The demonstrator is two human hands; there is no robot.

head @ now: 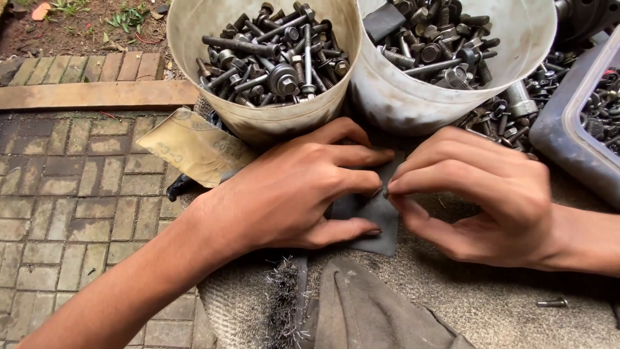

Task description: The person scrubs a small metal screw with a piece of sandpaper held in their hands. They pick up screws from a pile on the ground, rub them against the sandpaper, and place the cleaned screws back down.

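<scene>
My left hand (290,190) lies flat on a dark grey sheet of sandpaper (378,223) and holds it down on the mat, fingers spread over its left part. My right hand (475,194) pinches a very small dark part (385,192) between thumb and forefinger and presses it onto the sheet, right beside my left fingertips. The part is mostly hidden by my fingers, so its shape cannot be told.
Two white buckets (194,39) (536,32) full of bolts and nuts stand just behind my hands. A tan sandpaper sheet (194,145) lies left, a wire brush (282,304) and grey cloth (368,310) in front, a plastic box (568,129) right, a loose screw (551,302) near it.
</scene>
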